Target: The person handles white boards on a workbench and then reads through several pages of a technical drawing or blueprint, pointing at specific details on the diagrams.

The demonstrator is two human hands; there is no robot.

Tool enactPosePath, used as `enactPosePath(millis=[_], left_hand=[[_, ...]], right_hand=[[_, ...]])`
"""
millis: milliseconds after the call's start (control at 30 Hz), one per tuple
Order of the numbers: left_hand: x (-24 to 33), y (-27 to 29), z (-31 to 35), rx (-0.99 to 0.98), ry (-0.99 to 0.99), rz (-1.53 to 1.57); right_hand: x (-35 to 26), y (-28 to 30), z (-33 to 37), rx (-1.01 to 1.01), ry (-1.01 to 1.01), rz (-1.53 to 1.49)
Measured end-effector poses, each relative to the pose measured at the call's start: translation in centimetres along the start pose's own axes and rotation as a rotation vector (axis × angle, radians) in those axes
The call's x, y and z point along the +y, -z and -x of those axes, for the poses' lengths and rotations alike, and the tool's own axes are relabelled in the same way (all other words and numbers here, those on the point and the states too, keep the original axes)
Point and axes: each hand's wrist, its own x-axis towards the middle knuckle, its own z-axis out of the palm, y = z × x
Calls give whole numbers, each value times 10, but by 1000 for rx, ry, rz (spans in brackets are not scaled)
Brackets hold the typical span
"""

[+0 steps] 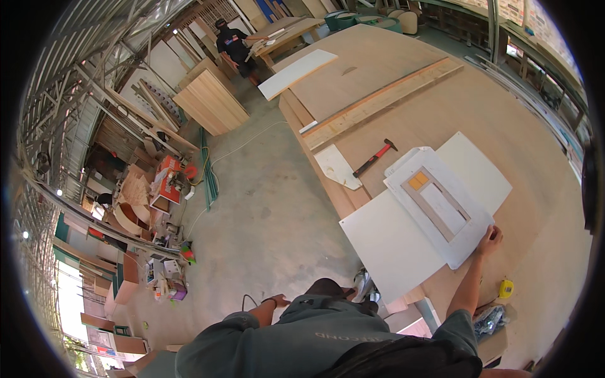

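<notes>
My right hand (489,241) is closed at the near right corner of a white sheet with a printed drawing (467,242), its curled fingers at the edge. The drawing shows a brown frame and a yellow-orange block. Beneath it, a white board (394,246) lies across the workbench, with another white panel (476,170) showing beyond. A hammer (376,157) with a red and black handle rests farther off, its handle end by a small white cut piece (337,167). My left hand (279,300) hangs low at my left, off the bench; its fingers are too small to make out.
A yellow tape measure (505,288) and a clear plastic bag (490,320) lie right of my arm. Long wooden strips (384,104) cross the large bench (504,113). Another person (233,47) stands by a far table. Leaning panels (211,104) and a cable (246,138) are left.
</notes>
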Motion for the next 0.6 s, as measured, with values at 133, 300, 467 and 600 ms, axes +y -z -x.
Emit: enactPosePath(millis=[133,300,467,600], left_hand=[[36,29,-2,46,-241,-100],[143,99,4,492,-522,250],[180,137,9,434,-643,349],[128,114,-31,409,-524,313]], right_hand=[[-20,-1,15,-51,9,48],[8,0,-7,-127,-75,115],[6,-3,14,7,-78,-31],[-32,8,69,-67,-133,-33]])
